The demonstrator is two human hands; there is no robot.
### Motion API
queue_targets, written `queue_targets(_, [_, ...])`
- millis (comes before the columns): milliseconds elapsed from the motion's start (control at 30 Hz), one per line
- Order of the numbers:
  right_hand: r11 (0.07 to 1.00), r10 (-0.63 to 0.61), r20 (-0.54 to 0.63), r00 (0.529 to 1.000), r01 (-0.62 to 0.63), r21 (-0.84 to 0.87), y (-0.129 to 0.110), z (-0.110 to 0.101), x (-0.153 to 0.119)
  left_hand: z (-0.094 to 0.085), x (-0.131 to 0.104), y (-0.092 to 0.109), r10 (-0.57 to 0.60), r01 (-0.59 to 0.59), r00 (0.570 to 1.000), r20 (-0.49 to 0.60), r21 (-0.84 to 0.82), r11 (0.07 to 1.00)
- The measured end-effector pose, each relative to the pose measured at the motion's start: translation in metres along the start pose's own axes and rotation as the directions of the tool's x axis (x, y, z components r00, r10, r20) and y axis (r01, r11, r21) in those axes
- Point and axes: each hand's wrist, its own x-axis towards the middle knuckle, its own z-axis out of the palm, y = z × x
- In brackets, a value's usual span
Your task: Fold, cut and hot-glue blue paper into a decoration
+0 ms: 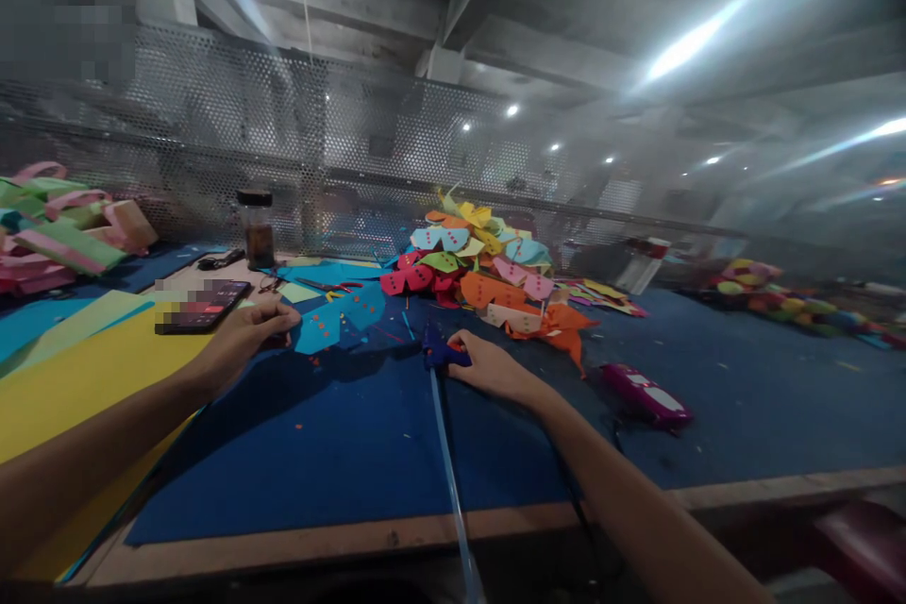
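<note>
- While the left hand [263, 328] pinches one bright-blue dotted paper cutout [340, 321], right hand [488, 366] grips one dark-blue plastic glue gun [434, 347]
- plus one flat black phone [227, 298], just beside the left hand

Dim overall; streaky glare from ceiling lights [697, 42]; right side blurred.

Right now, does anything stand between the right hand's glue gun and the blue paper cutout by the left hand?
Only a thin blue strip shows between the glue gun in the right hand and the blue paper cutout; nothing bulky.
</note>
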Motion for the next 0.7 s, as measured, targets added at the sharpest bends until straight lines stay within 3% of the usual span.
queue_targets(500, [0.999,-0.03,-0.024,0.999,0.03,0.012,0.005,0.0,0.009,-0.001,0.0,-0.004,0.04,-0.043,0.999,0.034,0.083,0.996])
queue_targets(700, [0.998,-0.062,-0.01,0.998,0.062,-0.014,0.01,0.001,0.019,0.007,0.001,-0.001,0.043,-0.045,0.999,0.024,0.1,0.994])
